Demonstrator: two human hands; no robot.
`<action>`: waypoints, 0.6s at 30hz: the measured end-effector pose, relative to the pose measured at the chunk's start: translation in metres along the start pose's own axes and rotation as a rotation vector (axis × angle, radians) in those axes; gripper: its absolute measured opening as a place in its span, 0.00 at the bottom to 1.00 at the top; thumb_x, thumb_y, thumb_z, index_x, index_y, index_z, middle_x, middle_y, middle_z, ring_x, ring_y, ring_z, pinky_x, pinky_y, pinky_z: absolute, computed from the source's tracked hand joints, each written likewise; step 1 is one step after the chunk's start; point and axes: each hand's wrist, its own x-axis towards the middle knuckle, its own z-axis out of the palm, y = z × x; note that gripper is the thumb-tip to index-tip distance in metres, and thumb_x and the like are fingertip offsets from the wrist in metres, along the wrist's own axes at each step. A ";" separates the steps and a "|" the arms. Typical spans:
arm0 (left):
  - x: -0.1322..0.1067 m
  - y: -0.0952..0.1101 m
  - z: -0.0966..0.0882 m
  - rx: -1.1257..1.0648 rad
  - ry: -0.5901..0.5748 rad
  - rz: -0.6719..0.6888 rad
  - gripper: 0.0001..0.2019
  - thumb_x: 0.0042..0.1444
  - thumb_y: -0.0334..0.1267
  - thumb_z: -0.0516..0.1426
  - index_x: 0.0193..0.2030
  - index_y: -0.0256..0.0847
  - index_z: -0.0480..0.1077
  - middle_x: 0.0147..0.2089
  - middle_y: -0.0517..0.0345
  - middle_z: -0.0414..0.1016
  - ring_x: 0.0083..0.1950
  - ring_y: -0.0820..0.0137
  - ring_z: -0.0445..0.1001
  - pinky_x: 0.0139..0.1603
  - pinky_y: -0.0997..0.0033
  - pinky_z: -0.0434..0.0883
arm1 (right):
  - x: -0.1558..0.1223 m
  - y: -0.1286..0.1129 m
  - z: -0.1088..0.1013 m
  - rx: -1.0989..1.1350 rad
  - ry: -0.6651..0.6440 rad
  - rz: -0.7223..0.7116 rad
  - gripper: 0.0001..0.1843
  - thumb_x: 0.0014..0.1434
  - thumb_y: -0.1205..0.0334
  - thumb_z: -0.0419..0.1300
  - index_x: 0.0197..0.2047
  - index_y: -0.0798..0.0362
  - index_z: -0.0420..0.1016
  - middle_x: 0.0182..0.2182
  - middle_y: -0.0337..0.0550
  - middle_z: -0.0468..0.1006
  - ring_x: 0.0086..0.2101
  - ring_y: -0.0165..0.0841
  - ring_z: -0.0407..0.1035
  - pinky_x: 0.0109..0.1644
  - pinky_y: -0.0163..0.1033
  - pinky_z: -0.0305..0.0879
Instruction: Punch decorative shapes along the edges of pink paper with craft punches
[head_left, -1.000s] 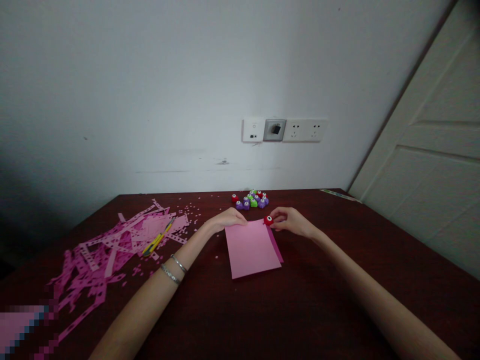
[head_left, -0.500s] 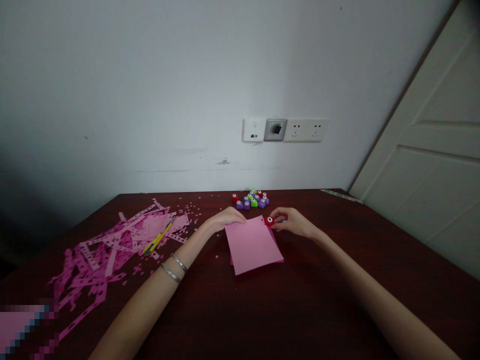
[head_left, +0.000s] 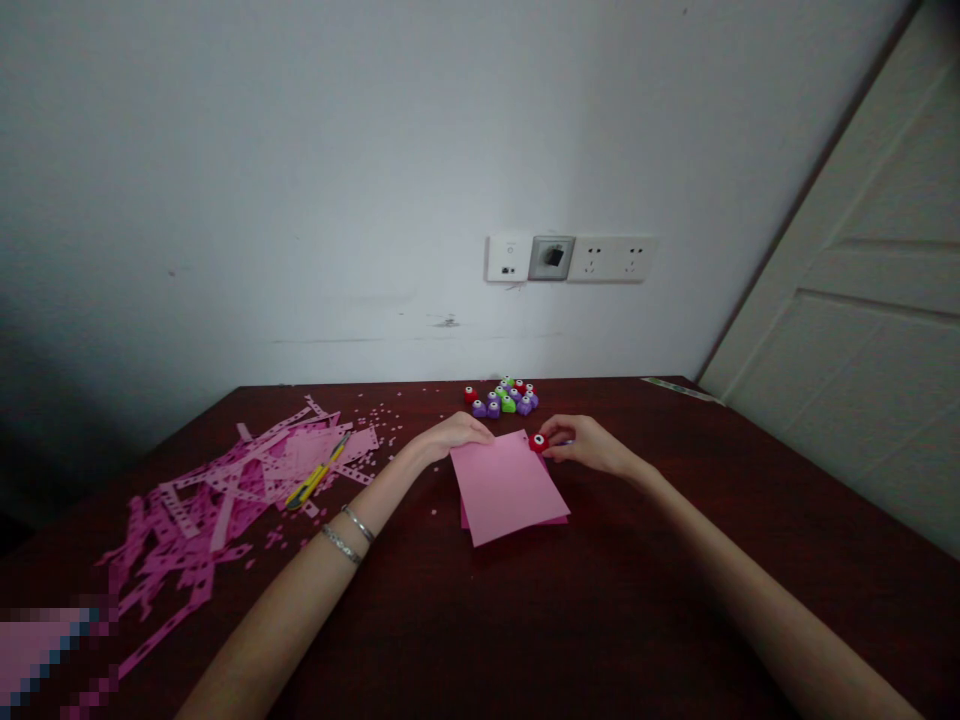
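My left hand (head_left: 456, 432) pinches the far left corner of a square pink sheet of paper (head_left: 508, 490), its fingertips on the top edge. Beneath that sheet, the edges of more pink paper show at the lower left and right. My right hand (head_left: 589, 443) is closed around a small red craft punch (head_left: 538, 443), held at the sheet's far right corner. A small dark hole or mark sits at that corner, just left of the punch. Whether paper lies inside the punch's slot I cannot tell.
Several purple, green and red craft punches (head_left: 504, 400) cluster by the wall. Leftward lies a heap of punched pink paper strips (head_left: 217, 490), with a yellow utility knife (head_left: 316, 474) on top and tiny scraps around. A thin patterned strip (head_left: 682, 390) lies at the back right.
The top pink sheet has turned slightly, its near edge shifting a little to the right, so more of the paper beneath shows. Both hands keep their grip in nearly the same place.
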 end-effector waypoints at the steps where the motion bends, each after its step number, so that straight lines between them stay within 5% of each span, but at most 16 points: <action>1: 0.001 -0.001 0.000 -0.004 -0.003 0.002 0.08 0.42 0.34 0.61 0.31 0.35 0.77 0.26 0.55 0.75 0.25 0.74 0.70 0.27 0.74 0.65 | 0.000 -0.001 0.000 0.002 -0.009 -0.003 0.12 0.45 0.64 0.64 0.35 0.55 0.72 0.34 0.44 0.78 0.36 0.35 0.72 0.39 0.40 0.69; 18: 0.003 -0.004 -0.001 -0.004 -0.003 -0.009 0.09 0.41 0.35 0.62 0.31 0.35 0.76 0.25 0.56 0.76 0.25 0.74 0.71 0.27 0.74 0.66 | -0.001 -0.003 0.000 0.000 -0.088 0.008 0.15 0.45 0.63 0.64 0.39 0.55 0.73 0.34 0.44 0.78 0.36 0.36 0.72 0.39 0.40 0.69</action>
